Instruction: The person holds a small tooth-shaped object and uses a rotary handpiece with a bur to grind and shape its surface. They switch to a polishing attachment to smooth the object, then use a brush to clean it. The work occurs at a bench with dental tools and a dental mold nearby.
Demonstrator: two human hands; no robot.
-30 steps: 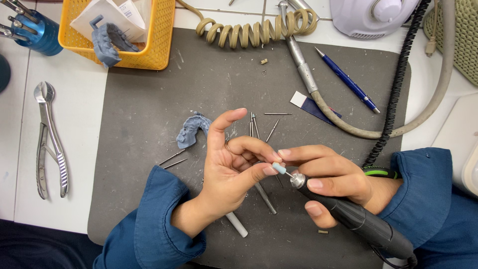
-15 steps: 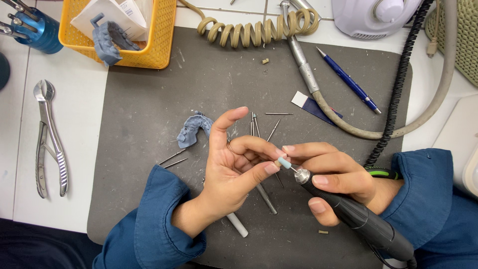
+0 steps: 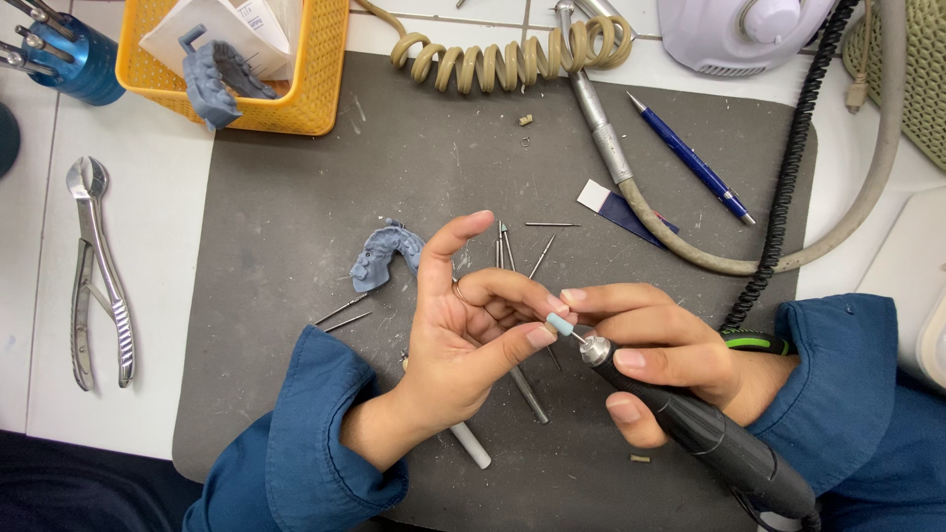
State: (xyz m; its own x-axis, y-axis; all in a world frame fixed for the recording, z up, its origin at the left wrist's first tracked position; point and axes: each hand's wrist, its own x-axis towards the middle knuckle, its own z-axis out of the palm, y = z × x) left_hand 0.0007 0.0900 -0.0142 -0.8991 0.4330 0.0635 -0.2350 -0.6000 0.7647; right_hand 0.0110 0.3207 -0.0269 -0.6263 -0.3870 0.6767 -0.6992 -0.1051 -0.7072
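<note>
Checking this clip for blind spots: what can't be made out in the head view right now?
- Whatever the left hand pinches: hidden by its curled fingers.
- Rear of the black rotary handpiece in the right hand: cut off by the bottom edge.
- White machine: cut off by the top edge.
- Thin burs on the grey mat: tips too small to tell apart.

hands (image 3: 552,345) meeting on mat (image 3: 296,246), pliers (image 3: 94,271) left of it, basket (image 3: 305,79) behind

Bare mat (image 3: 296,246) leftward; burs (image 3: 507,246), blue cast (image 3: 379,256) just beyond fingers (image 3: 463,232).
</note>
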